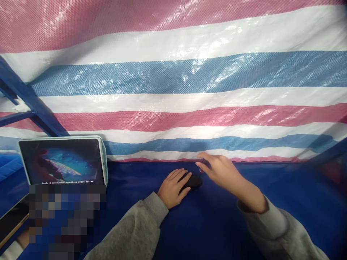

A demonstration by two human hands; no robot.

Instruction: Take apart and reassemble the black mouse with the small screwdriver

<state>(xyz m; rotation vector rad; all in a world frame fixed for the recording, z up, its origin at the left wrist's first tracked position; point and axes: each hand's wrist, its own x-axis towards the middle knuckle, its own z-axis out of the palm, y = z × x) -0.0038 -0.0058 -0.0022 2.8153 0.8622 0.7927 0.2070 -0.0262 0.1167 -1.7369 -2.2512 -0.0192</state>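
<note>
A black computer mouse (pixel 194 181) lies on the dark blue surface, and my left hand (pixel 173 187) grips its left end with the fingers over and around it. Above the mouse's right end, my right hand (pixel 217 168) is closed in a pinch on a small screwdriver (pixel 201 171). Its thin shaft points down and its tip meets the mouse or is very close to it. My fingers cover most of the screwdriver's handle.
At left a tablet (pixel 62 162) in a pale case stands propped up, its screen lit. A phone (pixel 13 216) and part of another person's arm (pixel 23 239) are at lower left, beside a blurred-out patch. A striped plastic sheet (pixel 173 76) hangs behind, with a blue metal frame (pixel 35 97) at left.
</note>
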